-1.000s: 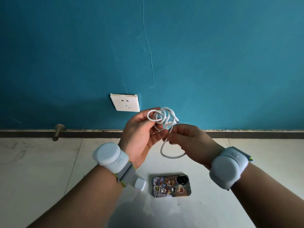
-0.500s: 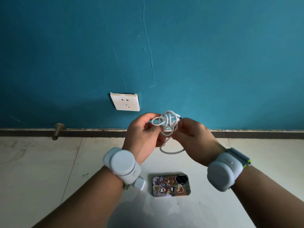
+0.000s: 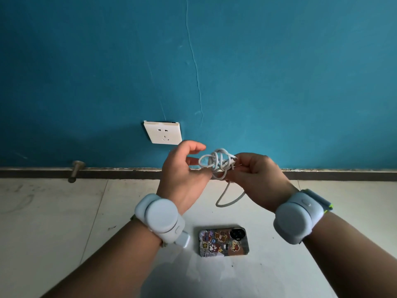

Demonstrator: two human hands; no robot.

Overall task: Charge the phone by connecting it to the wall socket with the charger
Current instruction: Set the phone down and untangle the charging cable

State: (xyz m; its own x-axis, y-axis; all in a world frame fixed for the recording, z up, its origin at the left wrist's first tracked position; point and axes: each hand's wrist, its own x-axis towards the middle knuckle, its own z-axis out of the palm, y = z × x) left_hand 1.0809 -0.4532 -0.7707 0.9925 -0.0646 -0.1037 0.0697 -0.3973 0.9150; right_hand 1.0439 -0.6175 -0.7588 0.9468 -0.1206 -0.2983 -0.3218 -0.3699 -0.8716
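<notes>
Compared with a second ago, we have drawn the two hands lower and closer in, so the bundle that sat level with the lower edge of the wall socket (image 3: pixel 162 132) now hangs below it and to its right. Our left hand (image 3: pixel 182 177) has also loosened: its upper fingers, earlier wrapped over the coils, now arch clear above them, while its lower fingers pinch the near edge of the tangle. Our right hand (image 3: pixel 258 177) grasps the tangled white charger cable (image 3: pixel 216 163) from the other side, fingers curled round the knot. One loop of the cable droops down between our wrists, hanging longer than before.

The phone (image 3: pixel 223 241) has not moved. It lies face down on the pale floor (image 3: pixel 53 222) below our hands, between the forearms, its sticker-covered back up. Its long axis runs left to right, roughly parallel to the blue wall (image 3: pixel 279 72), with the camera end pointing right. A white charger block (image 3: pixel 182 240) peeks out just under our left wrist, beside the phone's left end. Both wrists carry grey wrist bands (image 3: pixel 160 215).
</notes>
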